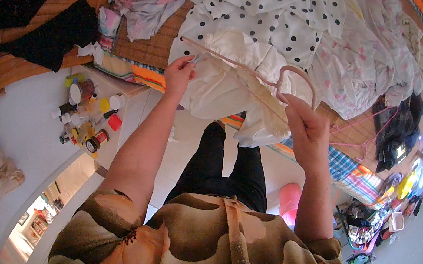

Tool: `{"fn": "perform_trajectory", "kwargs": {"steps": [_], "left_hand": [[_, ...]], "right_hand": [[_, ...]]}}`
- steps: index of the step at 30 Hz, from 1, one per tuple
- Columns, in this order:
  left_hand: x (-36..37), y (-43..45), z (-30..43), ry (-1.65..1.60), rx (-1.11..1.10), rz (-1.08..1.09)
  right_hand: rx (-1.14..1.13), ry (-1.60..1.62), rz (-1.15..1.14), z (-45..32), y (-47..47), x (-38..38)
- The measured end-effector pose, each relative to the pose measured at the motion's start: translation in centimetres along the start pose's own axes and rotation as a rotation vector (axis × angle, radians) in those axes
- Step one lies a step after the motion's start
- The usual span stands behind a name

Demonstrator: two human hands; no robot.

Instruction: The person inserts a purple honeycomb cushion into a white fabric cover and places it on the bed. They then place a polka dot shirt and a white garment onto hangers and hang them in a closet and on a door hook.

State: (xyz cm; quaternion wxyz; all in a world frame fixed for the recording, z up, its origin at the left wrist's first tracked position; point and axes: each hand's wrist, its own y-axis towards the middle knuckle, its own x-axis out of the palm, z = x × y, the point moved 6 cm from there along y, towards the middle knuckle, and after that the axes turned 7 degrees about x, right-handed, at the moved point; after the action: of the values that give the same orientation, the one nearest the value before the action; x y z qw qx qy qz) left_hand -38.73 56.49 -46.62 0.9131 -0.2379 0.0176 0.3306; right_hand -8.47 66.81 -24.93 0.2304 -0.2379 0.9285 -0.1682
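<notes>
My right hand (306, 129) grips a pinkish-brown clothes hanger (242, 65) close to its hook, which curves up above my fingers. The hanger's far arm slants up to the left, over a cream-white garment (221, 96) with gathered fabric. Between the thumb and fingers of my left hand (183, 71), a small bit of pale, sheer material is pinched, near the hanger's left end. Behind the cream garment lies a white cloth with black polka dots (254, 11). To its right is a crumpled white garment with pink spots (356, 71).
The clothes lie on a bed with a brown woven mat (145, 50). A pink hanger (351, 144) and dark clothing (396, 131) lie at its right edge. Jars and bottles (97, 141) crowd a cabinet top at left. A pink object (289, 201) stands on the floor beside my legs.
</notes>
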Motion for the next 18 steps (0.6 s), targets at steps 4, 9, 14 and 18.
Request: {"fn": "perform_trajectory", "kwargs": {"steps": [4,9,14,18], "left_hand": [[0.1,0.0,0.8,0.131,0.046,-0.050],[0.3,-0.2,1.9,0.269,0.116,-0.067],[0.0,-0.4,2.6,0.357,0.176,-0.026],[-0.1,-0.3,2.4,0.369,0.147,-0.052]], "right_hand": [[-0.002,-0.026,0.005,-0.1,0.0,-0.2],[0.009,-0.038,0.000,0.0,0.2,-0.3],[-0.002,-0.067,0.013,0.2,0.4,-0.3],[0.028,-0.030,0.015,0.7,0.6,-0.2]]}}
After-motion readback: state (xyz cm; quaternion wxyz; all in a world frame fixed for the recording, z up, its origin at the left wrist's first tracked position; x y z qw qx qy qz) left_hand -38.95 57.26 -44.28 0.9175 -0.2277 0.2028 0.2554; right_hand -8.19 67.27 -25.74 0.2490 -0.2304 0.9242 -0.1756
